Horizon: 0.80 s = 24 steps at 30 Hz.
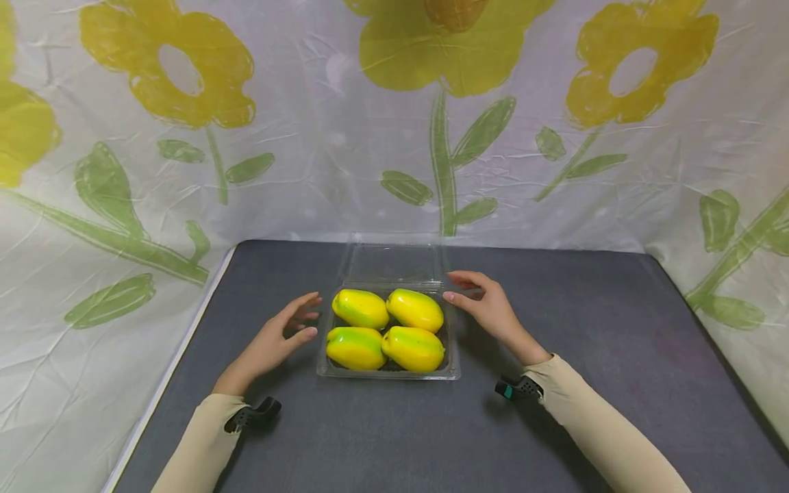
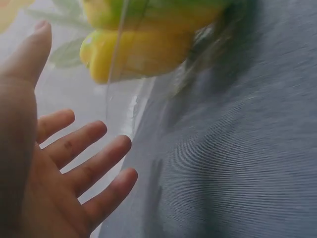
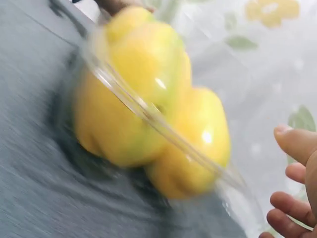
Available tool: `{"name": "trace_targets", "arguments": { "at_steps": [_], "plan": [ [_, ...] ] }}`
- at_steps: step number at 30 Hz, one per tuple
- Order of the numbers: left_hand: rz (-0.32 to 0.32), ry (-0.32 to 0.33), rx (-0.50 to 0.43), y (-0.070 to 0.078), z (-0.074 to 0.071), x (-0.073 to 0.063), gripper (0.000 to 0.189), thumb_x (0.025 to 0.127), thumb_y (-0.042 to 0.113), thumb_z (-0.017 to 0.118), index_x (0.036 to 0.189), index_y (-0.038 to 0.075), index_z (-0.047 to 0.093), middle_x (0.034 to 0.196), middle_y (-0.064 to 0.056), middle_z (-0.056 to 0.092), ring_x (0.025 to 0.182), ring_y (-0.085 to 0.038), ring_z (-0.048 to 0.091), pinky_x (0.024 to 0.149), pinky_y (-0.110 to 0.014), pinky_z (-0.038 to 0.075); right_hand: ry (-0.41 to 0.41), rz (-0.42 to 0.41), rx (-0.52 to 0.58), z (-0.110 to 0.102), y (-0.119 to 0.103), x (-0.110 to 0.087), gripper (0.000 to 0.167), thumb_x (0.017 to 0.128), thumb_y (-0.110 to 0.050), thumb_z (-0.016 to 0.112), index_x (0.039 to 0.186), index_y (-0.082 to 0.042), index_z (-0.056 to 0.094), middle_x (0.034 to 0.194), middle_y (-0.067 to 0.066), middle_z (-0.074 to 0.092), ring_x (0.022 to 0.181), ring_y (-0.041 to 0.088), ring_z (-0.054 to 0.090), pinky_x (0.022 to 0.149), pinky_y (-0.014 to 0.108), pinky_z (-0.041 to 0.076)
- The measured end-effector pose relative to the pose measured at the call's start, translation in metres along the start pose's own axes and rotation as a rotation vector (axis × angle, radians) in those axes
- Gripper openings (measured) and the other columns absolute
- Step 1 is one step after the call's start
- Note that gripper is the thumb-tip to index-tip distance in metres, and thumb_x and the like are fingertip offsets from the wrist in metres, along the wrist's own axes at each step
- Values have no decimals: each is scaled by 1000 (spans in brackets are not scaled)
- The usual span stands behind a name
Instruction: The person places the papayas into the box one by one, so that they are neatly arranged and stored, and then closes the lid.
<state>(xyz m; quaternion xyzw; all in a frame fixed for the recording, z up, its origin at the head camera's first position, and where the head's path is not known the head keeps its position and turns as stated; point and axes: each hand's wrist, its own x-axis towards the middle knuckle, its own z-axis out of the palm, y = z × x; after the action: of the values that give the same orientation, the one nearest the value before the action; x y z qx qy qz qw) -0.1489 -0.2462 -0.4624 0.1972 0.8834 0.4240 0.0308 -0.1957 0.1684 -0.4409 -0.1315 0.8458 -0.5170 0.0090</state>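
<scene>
A clear plastic clamshell box stands in the middle of the table, holding several yellow-green bell peppers in two rows. Its transparent lid is folded back toward the far edge. My left hand is just left of the box, fingers spread and thumb apart, with nothing held; the palm shows in the left wrist view. On the other side, my right hand hovers by the far right corner, its thumb and fingertips close to the rim. In the right wrist view the peppers look blurred behind the clear wall.
The dark grey table ends at a white cloth backdrop printed with yellow flowers. Cloth also rises along the left and right sides. Black bands sit on both wrists, below beige sleeves.
</scene>
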Motion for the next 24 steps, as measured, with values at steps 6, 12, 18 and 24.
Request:
{"name": "trace_targets", "arguments": {
  "at_steps": [6, 12, 18, 24],
  "plan": [
    [-33, -1, -153, -17, -6, 29, 59, 104, 19, 51, 157, 24, 25, 154, -17, 44, 133, -39, 53, 101, -56, 51, -16, 63, 40, -7, 18, 26, 61, 93, -32, 69, 147, -13, 47, 137, 19, 56, 122, 36, 55, 101, 52, 49],
    [-121, -17, -191, -25, 0, 63, 63, 105, 35, 49, 159, 19, 22, 154, -15, 45, 132, -37, 54, 103, -55, 51, -81, 141, 64, -11, 37, 49, 69, 95, -39, 66, 154, -16, 37, 143, 17, 52, 127, 36, 51, 103, 52, 48],
    [-174, -19, -186, -32, 7, 93, 66, 104, 42, 47, 160, 20, 19, 154, -12, 46, 136, -35, 50, 104, -54, 50, -121, 196, 83, -8, 46, 66, 74, 93, -49, 65, 155, -21, 35, 149, 14, 48, 137, 35, 45, 112, 55, 40],
    [-192, -65, -246, -44, 8, 109, 61, 105, 42, 43, 159, 23, 21, 157, -12, 42, 143, -35, 43, 110, -57, 44, -142, 186, 77, -3, 51, 76, 72, 94, -49, 63, 155, -21, 35, 153, 15, 45, 141, 36, 42, 115, 55, 38]
  ]
}}
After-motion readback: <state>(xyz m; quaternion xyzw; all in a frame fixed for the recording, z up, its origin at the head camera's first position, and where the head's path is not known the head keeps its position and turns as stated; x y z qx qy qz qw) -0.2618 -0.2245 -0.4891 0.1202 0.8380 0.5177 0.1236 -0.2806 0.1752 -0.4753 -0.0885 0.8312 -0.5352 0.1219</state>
